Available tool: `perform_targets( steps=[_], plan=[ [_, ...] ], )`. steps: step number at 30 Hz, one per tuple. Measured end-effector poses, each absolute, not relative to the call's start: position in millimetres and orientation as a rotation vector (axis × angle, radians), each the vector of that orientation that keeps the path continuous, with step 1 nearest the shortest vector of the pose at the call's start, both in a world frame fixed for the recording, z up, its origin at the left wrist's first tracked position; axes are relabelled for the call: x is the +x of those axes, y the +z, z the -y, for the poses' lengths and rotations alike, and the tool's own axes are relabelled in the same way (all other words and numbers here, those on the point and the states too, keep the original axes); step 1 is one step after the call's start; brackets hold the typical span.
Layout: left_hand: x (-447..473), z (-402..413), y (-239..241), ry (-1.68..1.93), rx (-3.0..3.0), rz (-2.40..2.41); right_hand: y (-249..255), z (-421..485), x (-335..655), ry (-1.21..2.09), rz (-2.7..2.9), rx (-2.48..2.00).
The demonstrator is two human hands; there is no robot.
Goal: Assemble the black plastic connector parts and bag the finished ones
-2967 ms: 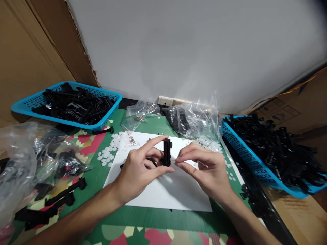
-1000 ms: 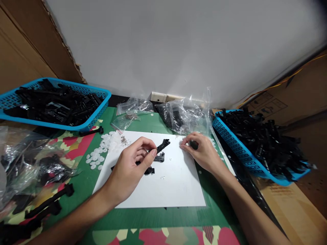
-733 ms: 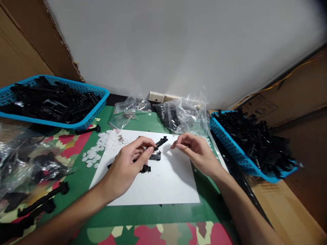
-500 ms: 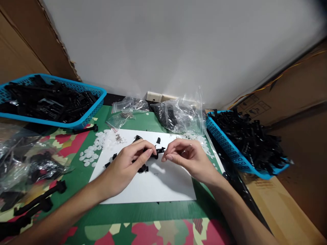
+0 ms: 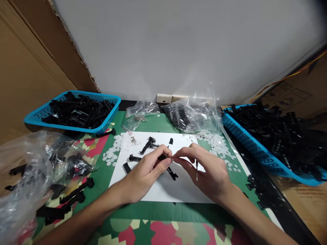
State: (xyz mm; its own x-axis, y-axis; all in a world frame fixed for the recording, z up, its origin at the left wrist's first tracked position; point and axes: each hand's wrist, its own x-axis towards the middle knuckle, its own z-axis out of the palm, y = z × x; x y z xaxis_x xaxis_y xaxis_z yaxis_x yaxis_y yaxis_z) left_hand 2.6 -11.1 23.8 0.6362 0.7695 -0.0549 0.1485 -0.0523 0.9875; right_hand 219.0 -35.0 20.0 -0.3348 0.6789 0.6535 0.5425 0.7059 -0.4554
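Over the white sheet (image 5: 153, 194), my left hand (image 5: 153, 165) is closed round a slim black plastic part (image 5: 172, 173), whose forked end sticks out below the fingers. The thumb and forefinger of my right hand (image 5: 206, 166) pinch together against my left fingertips; whatever tiny thing is between them is too small to name. A thin metal rod (image 5: 197, 171) with a dark upper end is tucked in my right hand and points down. Near my left hand lie a jointed black part (image 5: 147, 145) and a straight one (image 5: 135, 158). A small black cap-like piece (image 5: 171, 141) lies beyond my fingers.
Blue baskets of black parts stand at left (image 5: 63, 127) and right (image 5: 251, 158). White discs (image 5: 110, 154) and tiny metal pieces (image 5: 135, 141) lie around the sheet. Clear bags (image 5: 191, 114) rest along the wall. Several black arms (image 5: 76, 192) and a plastic bag (image 5: 28, 183) are at left.
The view has shifted, so everything sits farther right or lower. My hands have come together at the fingertips, and the black part has turned from pointing sideways to slanting down. The rod now shows.
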Motion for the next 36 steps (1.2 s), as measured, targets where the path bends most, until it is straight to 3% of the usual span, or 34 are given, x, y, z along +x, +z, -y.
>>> perform_targets(
  steps=[8, 22, 36],
  plan=[
    [3.1, 13.4, 24.6, 0.601, 1.635, -0.779, 24.9, 35.4, 216.6, 0.143, 1.99, -0.862],
    [-0.4, 17.2, 20.1, 0.682, 1.602, -0.846, 24.6, 37.1, 216.1, 0.767, 1.706, -0.989],
    [5.8, 18.7, 10.3, 0.609, 0.883, -0.624, 31.2, 44.5, 211.3, 0.661, 1.815, -0.905]
  ],
)
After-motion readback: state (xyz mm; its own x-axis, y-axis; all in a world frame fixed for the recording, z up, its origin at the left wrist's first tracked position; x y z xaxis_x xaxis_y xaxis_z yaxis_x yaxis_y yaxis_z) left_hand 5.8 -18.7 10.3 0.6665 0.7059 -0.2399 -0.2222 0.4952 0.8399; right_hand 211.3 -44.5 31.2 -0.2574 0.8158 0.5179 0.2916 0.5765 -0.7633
